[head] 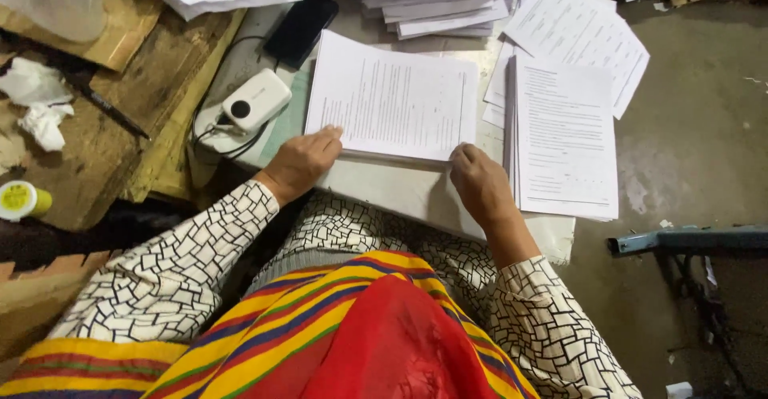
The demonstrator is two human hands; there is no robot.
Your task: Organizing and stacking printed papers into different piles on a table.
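Garment, upper: long sleeves are worn on both arms, white with a black irregular line grid (cracked-tile effect), ending at the wrists. Left hand [300, 163] and right hand [480, 184] are left bare. Drape: red cloth is bordered by yellow, blue, green and red stripes.
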